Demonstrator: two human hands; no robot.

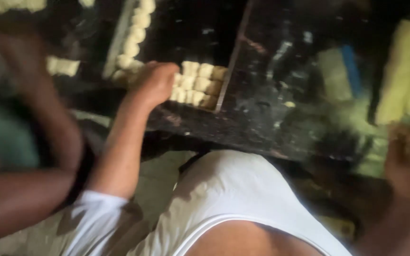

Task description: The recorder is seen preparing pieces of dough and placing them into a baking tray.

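We look down on a dark tray point(243, 61) where pale dough pieces point(198, 84) lie in tight rows. Our left hand point(153, 84) rests curled at the edge of those rows, touching them — whether it grips a piece we cannot tell. Our right hand point(406, 154) is blurred, low at the right, near a pale yellow stack point(404, 71). Another person's arm point(29, 123) crosses at the left. A curved line of round dough balls point(136, 33) runs farther back.
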